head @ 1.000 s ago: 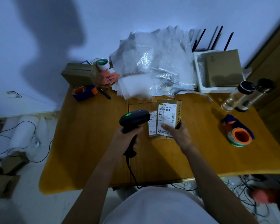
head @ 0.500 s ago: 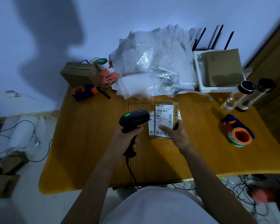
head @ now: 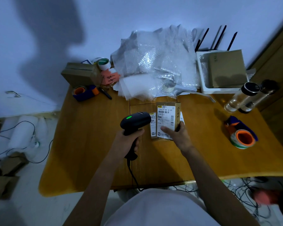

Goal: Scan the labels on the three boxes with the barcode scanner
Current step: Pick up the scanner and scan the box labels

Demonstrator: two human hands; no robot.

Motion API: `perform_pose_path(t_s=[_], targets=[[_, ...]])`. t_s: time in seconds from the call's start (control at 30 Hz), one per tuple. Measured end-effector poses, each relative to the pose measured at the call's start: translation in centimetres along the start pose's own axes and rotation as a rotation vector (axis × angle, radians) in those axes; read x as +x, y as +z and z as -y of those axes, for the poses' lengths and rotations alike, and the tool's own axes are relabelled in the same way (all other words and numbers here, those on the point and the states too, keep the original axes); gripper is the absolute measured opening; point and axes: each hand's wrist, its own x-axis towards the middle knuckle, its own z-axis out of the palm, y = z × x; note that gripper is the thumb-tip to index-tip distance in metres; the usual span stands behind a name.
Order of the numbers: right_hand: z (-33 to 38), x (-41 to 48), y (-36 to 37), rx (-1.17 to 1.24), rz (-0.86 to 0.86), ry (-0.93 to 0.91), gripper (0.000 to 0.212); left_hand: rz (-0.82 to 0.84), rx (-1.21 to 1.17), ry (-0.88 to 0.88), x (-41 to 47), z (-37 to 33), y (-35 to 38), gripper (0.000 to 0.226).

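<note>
A black barcode scanner with a green light on top is gripped by my left hand, its head aimed right at the boxes. My right hand holds a small brown box with a white shipping label facing up, thumb on the label, fingers around its right side. A second labelled box lies under it on the left, partly hidden by the scanner head. The white edge of a third box peeks out on the right. All lie mid-table.
The wooden table carries a bubble wrap pile at the back, a white tray with a cardboard box, two bottles, tape dispensers at right and back left, another brown box. Cables lie on the floor.
The top box has been lowered from a raised, tilted pose down onto the other boxes. The scanner has stayed in nearly the same place.
</note>
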Motion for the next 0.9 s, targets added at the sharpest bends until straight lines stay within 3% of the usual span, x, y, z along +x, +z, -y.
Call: perform_pose_path(t_s=[0.43, 0.63, 0.9], targets=[[0.09, -0.07, 0.0, -0.014, -0.003, 0.014, 0.069, -0.009, -0.01, 0.014, 0.13, 0.25, -0.11, 0.016], [0.15, -0.21, -0.04, -0.009, -0.002, 0.01, 0.082, -0.025, -0.053, -0.012, 0.2, 0.41, -0.15, 0.016], [-0.05, -0.23, -0.01, 0.002, -0.032, 0.058, 0.068, -0.041, -0.078, -0.023, 0.26, 0.79, -0.54, 0.018]])
